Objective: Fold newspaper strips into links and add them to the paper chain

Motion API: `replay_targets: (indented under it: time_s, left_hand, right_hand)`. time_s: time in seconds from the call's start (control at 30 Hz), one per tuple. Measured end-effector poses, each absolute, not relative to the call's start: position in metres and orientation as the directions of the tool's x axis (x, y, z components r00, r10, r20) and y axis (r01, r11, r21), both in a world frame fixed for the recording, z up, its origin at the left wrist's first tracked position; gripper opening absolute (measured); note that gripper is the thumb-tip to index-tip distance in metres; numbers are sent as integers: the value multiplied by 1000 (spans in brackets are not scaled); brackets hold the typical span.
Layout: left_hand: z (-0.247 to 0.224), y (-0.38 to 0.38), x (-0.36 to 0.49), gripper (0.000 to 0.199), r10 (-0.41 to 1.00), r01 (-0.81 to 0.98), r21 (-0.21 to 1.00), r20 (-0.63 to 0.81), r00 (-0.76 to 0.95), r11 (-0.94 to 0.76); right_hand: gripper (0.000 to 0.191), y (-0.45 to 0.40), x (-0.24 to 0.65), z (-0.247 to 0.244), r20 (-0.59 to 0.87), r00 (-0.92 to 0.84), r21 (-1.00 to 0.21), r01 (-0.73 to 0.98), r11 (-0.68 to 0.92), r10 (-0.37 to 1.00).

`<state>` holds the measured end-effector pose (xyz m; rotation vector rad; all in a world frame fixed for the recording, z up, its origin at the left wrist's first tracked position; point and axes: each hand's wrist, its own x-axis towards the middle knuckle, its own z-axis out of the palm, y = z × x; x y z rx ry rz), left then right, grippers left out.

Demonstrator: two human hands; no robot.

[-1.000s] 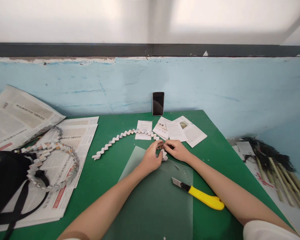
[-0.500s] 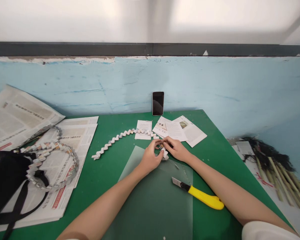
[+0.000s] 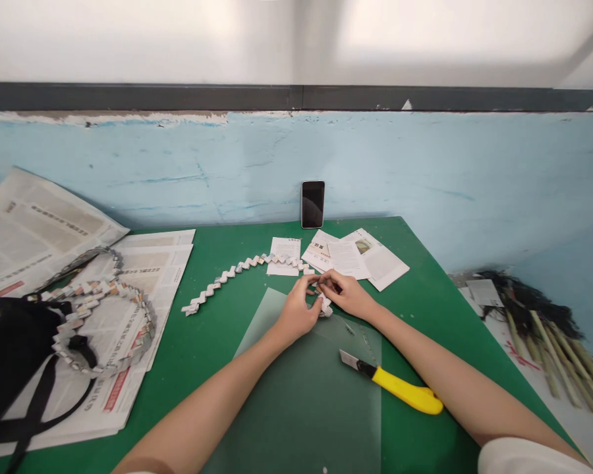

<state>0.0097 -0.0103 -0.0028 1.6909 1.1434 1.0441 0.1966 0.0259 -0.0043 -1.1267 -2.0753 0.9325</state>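
Grip in the left hand (image 3: 299,309) is curled nearly closed around the near end of the chain (image 3: 247,264); fingertips of the right hand (image 3: 350,296) meet it there, though from my end I can't tell whether they pinch. Green counter (image 3: 192,375) fills my lower view, bearing a clear sheet (image 3: 306,401). Past the sheet's far edge the chain arches, long axis mostly left to right, free end pointing left and nearward. A knife (image 3: 402,390) rests partly on the sheet, blade aimed left and away. One slip (image 3: 284,247) sits under the chain's crest.
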Motion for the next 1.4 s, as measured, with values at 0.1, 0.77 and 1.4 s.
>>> replay_targets:
  time_s: [0.1,0.77,1.4]
  left_hand:
    - [-3,-10,10,44,951,262,931,189,246,-253]
    - [-4,-12,11,58,958,173,960,178,226,-219]
    - [-4,-11,10,19,937,448,840,182,299,-307]
  right_hand:
    - [15,26,196,-3,171,-460,-792,462,399,871]
    - [26,26,199,-2,199,-426,-808,439,393,883]
    - [26,37,200,-9,210,-195,-977,-6,213,958]
